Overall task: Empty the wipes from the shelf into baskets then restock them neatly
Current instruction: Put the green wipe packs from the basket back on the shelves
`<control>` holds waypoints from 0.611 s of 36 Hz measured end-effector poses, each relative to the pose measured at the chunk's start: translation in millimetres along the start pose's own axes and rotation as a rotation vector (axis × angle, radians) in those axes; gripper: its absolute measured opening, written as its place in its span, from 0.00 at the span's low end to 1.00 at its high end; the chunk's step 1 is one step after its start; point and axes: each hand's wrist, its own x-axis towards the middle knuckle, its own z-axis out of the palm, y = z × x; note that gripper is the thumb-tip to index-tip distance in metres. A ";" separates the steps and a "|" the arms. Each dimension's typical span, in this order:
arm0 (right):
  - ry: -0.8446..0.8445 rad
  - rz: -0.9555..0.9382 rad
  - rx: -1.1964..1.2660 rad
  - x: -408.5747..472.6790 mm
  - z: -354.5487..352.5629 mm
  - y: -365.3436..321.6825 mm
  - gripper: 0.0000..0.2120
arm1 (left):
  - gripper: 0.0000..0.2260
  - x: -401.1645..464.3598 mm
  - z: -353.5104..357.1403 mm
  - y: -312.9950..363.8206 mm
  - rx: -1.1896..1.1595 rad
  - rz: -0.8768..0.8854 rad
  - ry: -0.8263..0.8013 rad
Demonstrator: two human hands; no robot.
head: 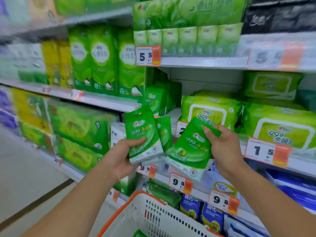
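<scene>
Head view, looking down a shop aisle: the left hand [125, 155] grips a small stack of green wipes packs [144, 134], thumb curled across the front of the foremost pack, fingers hidden behind. The packs stand upright and rise from the hand toward 12 o'clock; a second pack peeks out at 3 o'clock of the first, and lower edges of others show under it.

Just beside them, toward 3 o'clock, the right hand [222, 147] pinches a single wipes pack [189, 147] by its upper right corner, thumb on the front. That pack hangs tilted, its body lying at 8 o'clock of the hand, its lower left edge touching or nearly touching the left hand's stack; I cannot tell which.

At 12 o'clock of the stack, more small packs [156, 99] stand in a row on the shelf [201, 61]. Large wipes packs [211, 111] lie at 1 o'clock of the right hand, with price tags [181, 183] along the shelf edges.

At 6 o'clock, under both hands, sits a white basket [153, 218] with an orange rim; a scrap of green shows at its bottom edge.
</scene>
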 end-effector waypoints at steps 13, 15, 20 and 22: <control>0.129 -0.621 -0.528 135.7 174.5 -51.7 0.07 | 0.32 78.1 -61.3 32.5 -0.117 0.226 0.315; 0.064 -0.658 -0.599 151.6 190.8 -44.3 0.07 | 0.28 80.3 -59.8 36.2 -0.127 0.248 0.318; -0.009 -0.564 -0.621 164.1 215.5 -1.6 0.07 | 0.15 81.3 -58.4 43.9 -0.133 0.273 0.294; 0.015 -0.486 -0.626 162.2 221.5 11.9 0.07 | 0.20 79.2 -55.8 44.6 -0.135 0.274 0.285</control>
